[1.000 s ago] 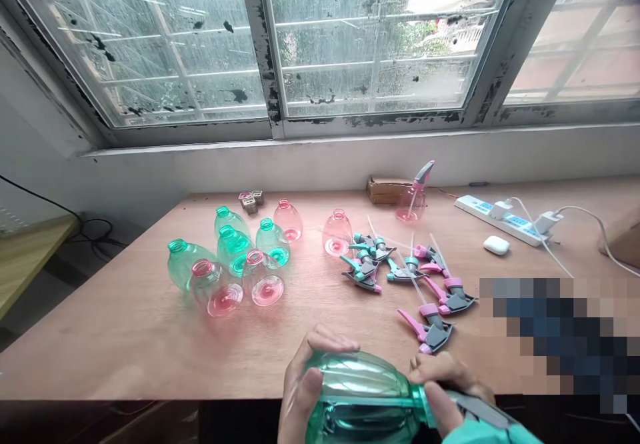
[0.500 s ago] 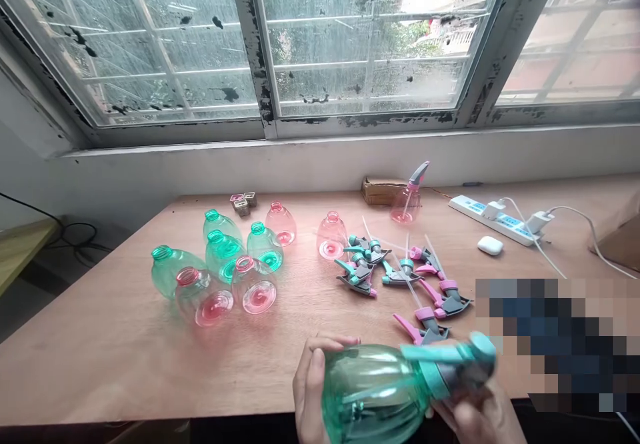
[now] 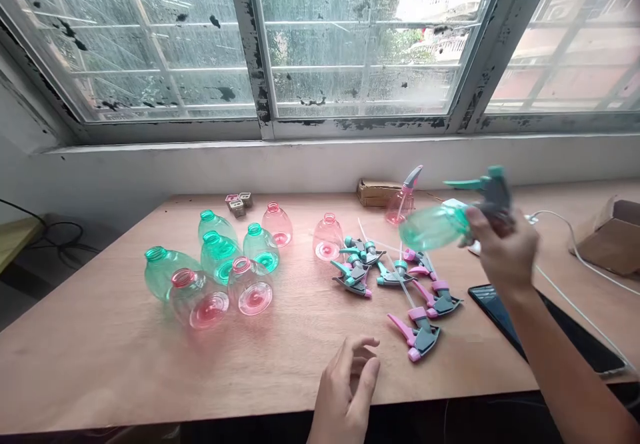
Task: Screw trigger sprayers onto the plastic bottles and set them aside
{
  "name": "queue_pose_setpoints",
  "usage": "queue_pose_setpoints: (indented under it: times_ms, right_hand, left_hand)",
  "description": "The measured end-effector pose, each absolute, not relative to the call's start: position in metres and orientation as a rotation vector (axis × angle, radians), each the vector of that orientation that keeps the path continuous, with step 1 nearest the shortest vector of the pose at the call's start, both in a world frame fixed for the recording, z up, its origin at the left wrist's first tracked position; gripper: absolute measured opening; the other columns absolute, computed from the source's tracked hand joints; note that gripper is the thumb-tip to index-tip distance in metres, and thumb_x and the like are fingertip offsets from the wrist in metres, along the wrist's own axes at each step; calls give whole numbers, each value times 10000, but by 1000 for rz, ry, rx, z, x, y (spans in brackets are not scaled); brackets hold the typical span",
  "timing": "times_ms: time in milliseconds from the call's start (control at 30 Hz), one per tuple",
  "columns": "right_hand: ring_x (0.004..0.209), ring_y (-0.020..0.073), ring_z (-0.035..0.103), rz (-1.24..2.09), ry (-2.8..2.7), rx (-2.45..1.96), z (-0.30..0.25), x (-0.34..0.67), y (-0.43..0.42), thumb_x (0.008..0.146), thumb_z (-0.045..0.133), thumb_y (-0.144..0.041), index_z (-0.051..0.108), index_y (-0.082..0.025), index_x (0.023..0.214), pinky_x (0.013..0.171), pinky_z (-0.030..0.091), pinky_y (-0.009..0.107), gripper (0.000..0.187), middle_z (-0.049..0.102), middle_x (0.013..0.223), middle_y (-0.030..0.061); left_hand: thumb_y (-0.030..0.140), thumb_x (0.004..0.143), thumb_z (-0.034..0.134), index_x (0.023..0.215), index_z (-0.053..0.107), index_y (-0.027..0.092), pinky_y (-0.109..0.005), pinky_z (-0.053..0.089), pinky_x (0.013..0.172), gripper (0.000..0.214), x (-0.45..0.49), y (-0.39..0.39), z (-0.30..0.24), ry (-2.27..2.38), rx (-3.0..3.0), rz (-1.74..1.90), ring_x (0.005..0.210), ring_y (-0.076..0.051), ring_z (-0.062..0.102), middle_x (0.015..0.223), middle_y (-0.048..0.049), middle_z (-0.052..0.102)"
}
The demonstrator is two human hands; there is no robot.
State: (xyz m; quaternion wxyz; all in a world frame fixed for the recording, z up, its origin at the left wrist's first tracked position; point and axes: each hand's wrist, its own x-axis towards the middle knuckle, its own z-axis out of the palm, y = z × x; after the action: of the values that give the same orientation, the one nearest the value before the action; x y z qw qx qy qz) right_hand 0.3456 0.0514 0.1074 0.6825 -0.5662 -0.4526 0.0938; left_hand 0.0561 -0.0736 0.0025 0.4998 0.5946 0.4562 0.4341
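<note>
My right hand [image 3: 503, 247] is closed around the neck of a green spray bottle [image 3: 435, 225] with a teal and grey trigger head [image 3: 487, 189], held in the air over the table's right side. My left hand [image 3: 347, 387] hovers at the front edge, fingers loosely curled and apart, holding nothing. A pile of loose trigger heads [image 3: 395, 277], teal and pink, lies between the hands. Several empty green and pink bottles [image 3: 220, 267] lie on the left of the wooden table [image 3: 125, 351]. One pink bottle [image 3: 327, 236] lies near the trigger heads.
A finished pink spray bottle [image 3: 403, 201] stands by a small brown box [image 3: 376, 192] at the back. A phone [image 3: 550, 327] lies under my right forearm. A cardboard box [image 3: 610, 234] and white cables [image 3: 585, 264] are at the right. Small blocks [image 3: 239, 202] sit near the wall.
My right hand has lifted the green spray bottle from the front edge up and to the right. My left hand has let go of it and stayed low.
</note>
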Motion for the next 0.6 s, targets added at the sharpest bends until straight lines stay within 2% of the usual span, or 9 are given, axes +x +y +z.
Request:
queue_pose_setpoints:
  times_ms: [100, 167, 267, 367, 467, 600]
  right_hand:
    - [573, 182, 613, 118, -1226, -1384, 111, 340, 107, 948, 803, -495, 674, -196, 963, 610, 527, 337, 326, 634, 706, -30]
    - [689, 192, 677, 70, -1352, -1466, 103, 331, 137, 1007, 770, -429, 709, -174, 1008, 708, 584, 360, 262, 683, 813, -23]
    - [866, 229, 736, 31, -1446, -1584, 84, 316, 173, 1049, 734, -370, 722, -168, 1114, 799, 624, 417, 212, 746, 1041, 43]
    - [940, 250, 745, 34, -1479, -1669, 70, 304, 199, 1047, 742, -355, 721, -168, 1166, 838, 631, 444, 224, 748, 1131, 67]
    - [912, 246, 742, 34, -1445, -1715, 67, 302, 211, 1042, 741, -389, 724, -169, 1135, 837, 620, 443, 240, 754, 1073, 58]
    - [854, 302, 741, -2, -1373, -1679, 75, 310, 190, 974, 809, -457, 690, -115, 1231, 817, 605, 485, 444, 753, 881, 62]
  left_hand:
    - [452, 1063, 512, 1177, 732, 255, -286, 471, 651, 316, 59, -74, -1, 1148, 1605, 1027, 687, -205, 670, 822, -23, 725]
    - [435, 1063, 504, 1126, 743, 245, -292, 418, 600, 312, 61, -76, -3, 1179, 1661, 1028, 598, -197, 612, 730, -12, 696]
    - [375, 1031, 547, 1067, 759, 251, -312, 409, 626, 248, 64, -78, -5, 1203, 1726, 1033, 611, -214, 626, 753, -37, 758]
    - [331, 1002, 574, 1053, 763, 258, -321, 421, 633, 209, 64, -79, -6, 1197, 1774, 1017, 626, -226, 665, 812, -49, 813]
    - [317, 1000, 569, 1074, 755, 255, -318, 435, 619, 210, 61, -78, -6, 1177, 1793, 994, 642, -231, 699, 863, -55, 837]
    - [305, 997, 565, 1110, 743, 254, -304, 437, 591, 217, 58, -76, -5, 1144, 1793, 969, 639, -219, 713, 912, -50, 859]
